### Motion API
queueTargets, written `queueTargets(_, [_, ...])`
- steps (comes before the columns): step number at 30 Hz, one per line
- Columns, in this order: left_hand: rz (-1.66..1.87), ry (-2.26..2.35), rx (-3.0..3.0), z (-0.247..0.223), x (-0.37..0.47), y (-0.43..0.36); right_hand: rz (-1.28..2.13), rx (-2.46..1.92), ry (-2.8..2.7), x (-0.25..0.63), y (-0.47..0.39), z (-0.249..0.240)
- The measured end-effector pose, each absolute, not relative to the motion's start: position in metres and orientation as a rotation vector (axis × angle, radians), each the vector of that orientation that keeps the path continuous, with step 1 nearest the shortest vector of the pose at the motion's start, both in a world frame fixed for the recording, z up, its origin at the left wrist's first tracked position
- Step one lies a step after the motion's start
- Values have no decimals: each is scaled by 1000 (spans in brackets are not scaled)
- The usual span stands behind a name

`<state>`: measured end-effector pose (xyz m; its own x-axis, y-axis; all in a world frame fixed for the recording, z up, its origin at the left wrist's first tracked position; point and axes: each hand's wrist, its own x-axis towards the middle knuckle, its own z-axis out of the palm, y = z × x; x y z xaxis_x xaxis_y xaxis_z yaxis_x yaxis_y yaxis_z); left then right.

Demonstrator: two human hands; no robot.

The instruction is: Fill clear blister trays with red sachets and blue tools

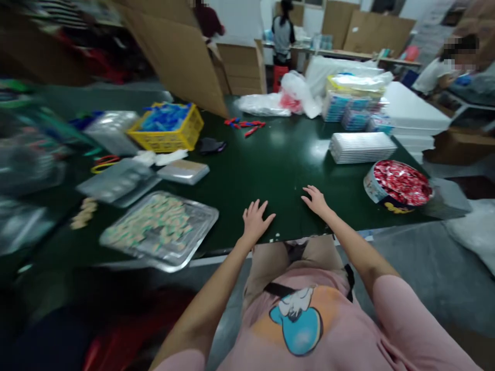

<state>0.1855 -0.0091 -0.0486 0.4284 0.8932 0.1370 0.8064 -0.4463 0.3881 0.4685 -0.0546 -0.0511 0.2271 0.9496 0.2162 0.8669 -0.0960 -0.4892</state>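
Near the front edge of the dark green table (270,170), my left hand (255,220) is open with its fingers spread and holds nothing. My right hand (316,200) is also open and empty, a little further right, over or on the tabletop. A shiny metal tray (204,221) of small pale and green pieces (154,224) is the thing closest to my left hand. To the right of my right hand stands a round tin (372,188) filled with red and white wrapped packets (402,183).
Clear plastic packs (119,180) and a yellow basket (166,141) of blue items are on the left. Red and blue pieces (247,124) lie further back. A stack of silvery trays (361,148) and boxed goods (356,103) stand at right. Other people (283,33) are in the background.
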Motion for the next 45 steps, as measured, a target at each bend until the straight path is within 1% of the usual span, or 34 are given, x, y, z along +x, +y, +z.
queueTargets(2, [475, 1433, 2415, -49, 200, -5, 185, -2006, -1552, 490, -44, -41])
queueTargets(4, [482, 1395, 2411, -48, 206, -5, 91, -2085, -1439, 518, -31, -25])
queueTargets(8, [509, 1329, 2370, -47, 199, -4, -129, -2330, -1258, 584, 13, 17])
queueTargets(11, [555, 1307, 2318, -48, 192, -2, -187, -2454, -1217, 628, 52, 39])
queueTargets(14, [591, 1298, 2277, -48, 192, 0, -162, -2510, -1191, 656, 79, 41])
queueTargets(16, [624, 1289, 2247, -49, 192, 0, -158, -2528, -1116, 665, 88, 34])
queueTargets(19, [659, 1270, 2201, -48, 191, -3, -241, -2500, -1078, 667, 89, 21])
queueTargets(21, [657, 1265, 2178, -46, 192, -5, -274, -2471, -1114, 663, 85, 16])
queueTargets(24, [641, 1217, 2122, -39, 202, -9, -232, -2463, -1187, 649, 73, 21])
queueTargets(28, [677, 1055, 2018, -29, 240, -5, -145, -2417, -1354, 608, 43, 36])
queueTargets(32, [818, 965, 1636, -20, 297, 6, -37, -2251, -1589, 553, 11, 38])
queueTargets(34, [888, 1008, 1417, -14, 319, 14, -10, -2134, -1673, 521, -7, 36])
queueTargets(36, [991, 1084, 1325, -6, 327, 22, -11, -2037, -1749, 489, -28, 35])
queueTargets(39, [1086, 1177, 1407, 7, 311, 25, -35, -1905, -1887, 445, -66, 33])
queueTargets(42, [1007, 1310, 1545, 16, 274, 9, -40, -1754, -2023, 415, -99, 34])
queueTargets(45, [956, 1452, 1482, 20, 238, -18, 35, -1544, -2146, 408, -118, 39])
